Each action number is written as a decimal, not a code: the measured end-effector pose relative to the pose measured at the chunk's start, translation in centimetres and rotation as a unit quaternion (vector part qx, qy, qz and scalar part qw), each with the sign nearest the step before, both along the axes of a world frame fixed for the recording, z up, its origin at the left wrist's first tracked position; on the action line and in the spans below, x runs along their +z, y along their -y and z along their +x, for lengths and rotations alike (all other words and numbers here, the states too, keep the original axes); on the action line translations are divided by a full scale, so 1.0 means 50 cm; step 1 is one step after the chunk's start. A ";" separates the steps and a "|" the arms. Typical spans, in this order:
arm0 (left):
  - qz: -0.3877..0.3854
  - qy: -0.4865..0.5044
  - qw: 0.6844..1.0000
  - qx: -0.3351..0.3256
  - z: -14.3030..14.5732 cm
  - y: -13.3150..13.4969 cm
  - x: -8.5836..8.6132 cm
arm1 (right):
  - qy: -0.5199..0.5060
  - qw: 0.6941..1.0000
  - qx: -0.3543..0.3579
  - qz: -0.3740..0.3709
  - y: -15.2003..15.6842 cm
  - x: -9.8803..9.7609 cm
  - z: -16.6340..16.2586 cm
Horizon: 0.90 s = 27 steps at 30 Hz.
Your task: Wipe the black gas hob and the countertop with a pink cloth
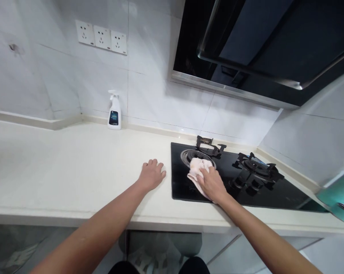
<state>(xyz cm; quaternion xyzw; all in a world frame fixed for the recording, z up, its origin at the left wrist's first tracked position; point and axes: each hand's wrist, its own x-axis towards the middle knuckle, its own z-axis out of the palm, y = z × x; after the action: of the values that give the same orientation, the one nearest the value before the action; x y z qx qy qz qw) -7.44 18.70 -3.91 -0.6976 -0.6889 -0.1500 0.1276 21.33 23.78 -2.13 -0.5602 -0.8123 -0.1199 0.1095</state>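
**Q:** How did the two hands stand?

**A:** The left hand [152, 175] lay palm down on the cream countertop [74, 163], fingers loosely spread and holding nothing. The right hand [213, 184] was closed over a pale pink cloth [197, 169], pressing it onto the black glass gas hob [274, 190].

**Q:** Where did the cloth lie relative to them?

**A:** It lay under and just beyond the right fingers, on the near-left part of the hob. Its far end overlapped the left burner [189, 155]. The left hand rested near it, just left of the hob's edge, and did not touch it.

**Q:** What were the counts?

**A:** There were one cloth and one hob with two burners. The right burner [256, 167] carried its grate, and a loose pan support [210, 145] sat behind the left one. At the far wall stood one spray bottle [114, 111], with three sockets [102, 37] above it. One range hood [260, 45] hung over the hob.
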 end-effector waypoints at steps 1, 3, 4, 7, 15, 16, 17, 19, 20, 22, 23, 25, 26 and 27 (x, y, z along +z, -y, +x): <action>-0.002 0.000 1.000 -0.001 0.000 0.000 0.001 | 0.003 1.000 0.028 0.003 0.013 0.003 -0.019; -0.006 0.010 1.000 -0.001 -0.001 0.000 0.004 | 0.001 0.997 0.075 0.000 0.029 0.012 -0.071; -0.007 0.019 1.000 0.000 -0.002 0.000 0.006 | -0.003 0.996 0.091 -0.007 0.033 0.017 -0.101; -0.015 0.043 0.999 0.006 -0.009 0.002 0.012 | -0.013 0.991 0.129 -0.037 0.039 0.034 -0.191; -0.026 0.047 0.998 0.013 -0.026 0.006 0.017 | -0.043 0.974 0.221 -0.024 0.112 0.029 -0.162; -0.025 0.047 0.998 0.014 -0.026 0.004 0.016 | -0.055 0.973 0.224 -0.019 0.119 0.022 -0.130; -0.023 0.049 0.998 0.016 -0.026 0.003 0.015 | -0.065 0.973 0.219 -0.014 0.121 0.015 -0.095; -0.020 0.054 0.998 0.018 -0.025 0.000 0.012 | -0.076 0.982 0.172 -0.008 0.111 0.003 -0.024; -0.020 0.057 0.998 0.018 -0.025 -0.002 0.011 | -0.076 0.988 0.132 -0.004 0.098 0.000 0.008; -0.019 0.064 0.998 0.018 -0.024 -0.004 0.009 | -0.067 0.997 0.033 -0.006 0.060 0.000 0.060; -0.019 0.066 0.997 0.018 -0.023 -0.005 0.008 | -0.063 0.998 -0.014 -0.011 0.036 0.004 0.079; -0.019 0.069 0.997 0.019 -0.023 -0.005 0.008 | -0.060 0.995 -0.081 -0.023 -0.011 0.013 0.099; -0.019 0.069 0.997 0.019 -0.022 -0.005 0.008 | -0.062 0.993 -0.100 -0.030 -0.033 0.019 0.103; -0.021 0.069 0.997 0.020 -0.022 -0.004 0.009 | -0.066 0.991 -0.112 -0.036 -0.050 0.024 0.104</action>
<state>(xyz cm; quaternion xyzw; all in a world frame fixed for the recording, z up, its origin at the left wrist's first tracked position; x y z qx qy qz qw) -8.53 18.92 -3.47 -0.6744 -0.7126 -0.1807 0.0686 26.52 26.30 -0.94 -0.6580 -0.7392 -0.0654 0.1282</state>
